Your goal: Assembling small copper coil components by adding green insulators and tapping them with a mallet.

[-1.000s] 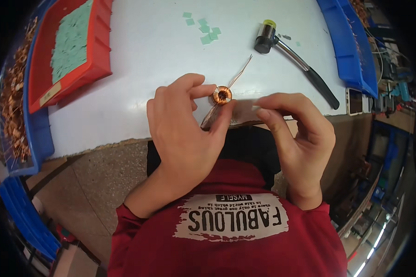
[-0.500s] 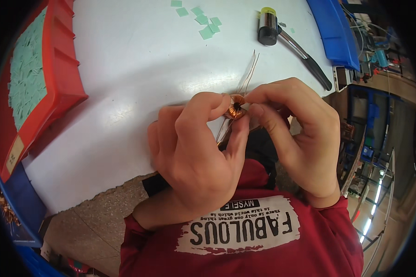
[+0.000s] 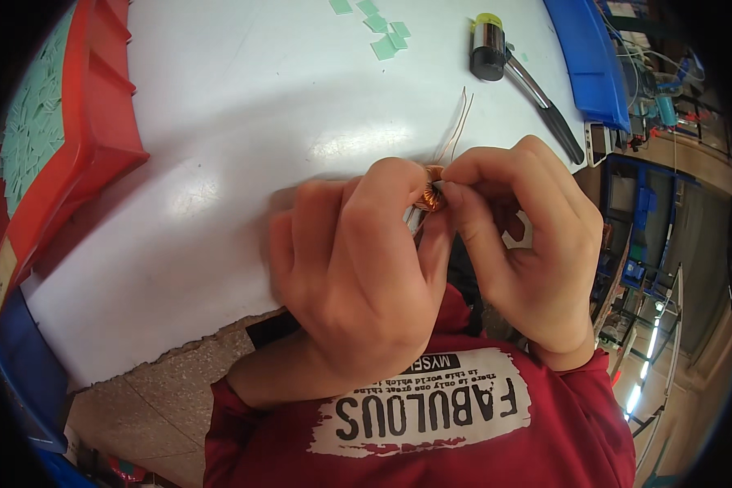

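one coil (image 3: 433, 198) pinched in left grip (image 3: 358, 264) | right grip (image 3: 545, 232): can't tell | table edge (image 3: 195, 341) near, hammer (image 3: 489, 54) apart

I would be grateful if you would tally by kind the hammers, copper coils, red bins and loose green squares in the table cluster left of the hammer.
Hammer: 1
Copper coil: 1
Red bin: 1
Green squares visible in that cluster: 6
Total: 9
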